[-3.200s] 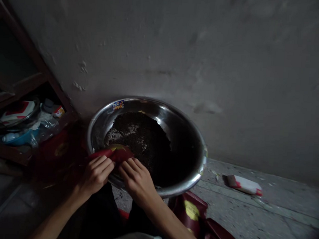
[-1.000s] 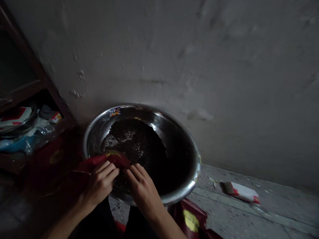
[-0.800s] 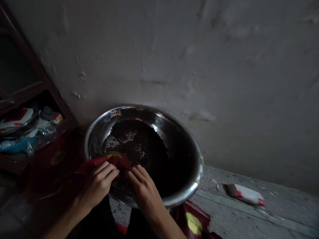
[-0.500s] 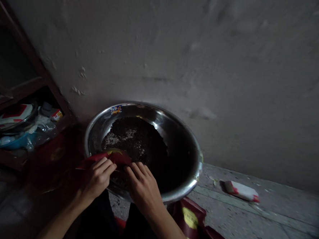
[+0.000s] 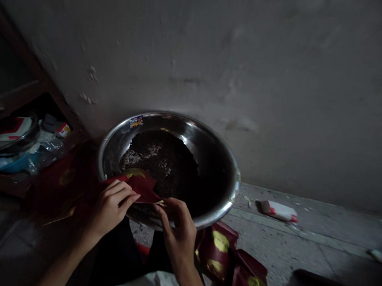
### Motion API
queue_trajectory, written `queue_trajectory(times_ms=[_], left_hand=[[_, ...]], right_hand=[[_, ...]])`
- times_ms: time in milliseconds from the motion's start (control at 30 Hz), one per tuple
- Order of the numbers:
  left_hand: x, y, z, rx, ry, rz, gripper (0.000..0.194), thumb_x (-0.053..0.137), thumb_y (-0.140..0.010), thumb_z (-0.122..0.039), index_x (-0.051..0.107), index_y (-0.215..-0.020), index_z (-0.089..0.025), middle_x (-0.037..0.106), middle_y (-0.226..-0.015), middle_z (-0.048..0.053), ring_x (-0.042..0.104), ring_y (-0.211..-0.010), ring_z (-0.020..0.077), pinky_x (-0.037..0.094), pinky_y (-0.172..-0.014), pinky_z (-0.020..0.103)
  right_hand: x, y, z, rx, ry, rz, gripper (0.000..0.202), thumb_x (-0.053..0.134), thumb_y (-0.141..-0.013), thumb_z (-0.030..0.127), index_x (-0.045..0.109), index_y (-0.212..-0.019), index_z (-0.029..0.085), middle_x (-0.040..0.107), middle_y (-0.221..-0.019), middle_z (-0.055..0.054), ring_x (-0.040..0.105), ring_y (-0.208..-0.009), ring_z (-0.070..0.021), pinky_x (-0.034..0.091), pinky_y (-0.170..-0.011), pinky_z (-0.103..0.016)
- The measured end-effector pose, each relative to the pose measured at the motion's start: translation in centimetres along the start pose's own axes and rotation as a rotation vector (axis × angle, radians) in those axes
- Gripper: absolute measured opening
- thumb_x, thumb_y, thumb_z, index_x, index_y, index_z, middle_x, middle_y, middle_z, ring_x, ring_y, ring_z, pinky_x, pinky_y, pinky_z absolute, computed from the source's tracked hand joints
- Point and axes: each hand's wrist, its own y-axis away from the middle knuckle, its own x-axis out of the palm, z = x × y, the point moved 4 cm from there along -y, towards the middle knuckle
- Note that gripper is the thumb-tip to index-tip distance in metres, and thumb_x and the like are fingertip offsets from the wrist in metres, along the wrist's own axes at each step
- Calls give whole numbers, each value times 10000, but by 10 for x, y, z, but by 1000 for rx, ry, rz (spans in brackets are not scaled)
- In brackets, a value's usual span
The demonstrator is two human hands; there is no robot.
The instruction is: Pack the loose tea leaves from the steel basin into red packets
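Holding: both hands pinch one red packet [image 5: 141,186] w/ gold print, over the near-left rim of the steel basin [image 5: 210,137].
Left hand [image 5: 109,209]: fingers curled, thumb + fingertips clamped on packet's left part; wrist over dark clothing.
Right hand [image 5: 178,224]: fingertips closed on packet's near right corner, just inside the basin's near rim; knuckles toward camera.
Packet: tilted, far edge w/ gold mark dips toward the basin contents; whether it's open can't be told, too dim.
Basin: wide, shiny, round, sits on the floor against the wall [image 5: 216,54]; small colour sticker [image 5: 135,121] on inner far-left wall.
Contents: dark loose crumbly stuff [image 5: 164,160], heaped left-centre, w/ paler specks on its left; right part of basin in shadow.
Floor [image 5: 300,253]: grey concrete, gritty.
Near right: more dark-red packets [image 5: 218,252] w/ gold round marks, lying just beside the basin's near rim, by the right forearm.
Further right: white + red wrapper [image 5: 279,210] on floor near the wall, well apart from basin.
Left side: wooden shelf [image 5: 34,107] w/ clutter: red-white item, blue bowl, clear plastic; more red packets [image 5: 62,180] between shelf & basin, dim.
Bottom: white cloth or paper [image 5: 151,285] by the lap, partly cut off.
Light: low, detail poor at the edges.
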Motion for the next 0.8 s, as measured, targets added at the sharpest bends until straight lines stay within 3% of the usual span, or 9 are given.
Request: queue_trajectory(times_ms=[167,400,500,800], left_hand=[[0,-12,4,-33,101,123,135,685,-907,-303,728,-826,-204,705,-835,13,635,-837,152,489,-798,288],[-1,-22,5,-27,144,256,122,670,-914,-239,750,-826,-213,729,-843,2,655,-839,140,507,-795,256],[-2,-25,7,-55,164,302,121,664,-918,-226,740,-825,-214,734,-868,-9,663,-871,134,498,-828,246],[-3,-26,3,36,51,322,162,582,-971,-256,734,-938,-210,749,-939,13,671,-909,149,499,-910,285]], right_hand=[[3,13,0,34,-40,-80,149,662,-914,248,605,-1046,209,653,-941,-33,656,-812,-152,554,-734,-273],[1,3,9,-164,72,49,32,620,-933,204,613,-962,216,602,-930,-42,631,-859,-163,551,-760,-273],[-1,1,10,-226,108,93,99,557,-957,155,617,-1002,220,604,-975,-54,637,-883,-155,555,-774,-260],[0,6,3,-432,313,130,226,480,-964,89,620,-1091,213,646,-1061,-95,643,-972,-180,574,-799,-311]])
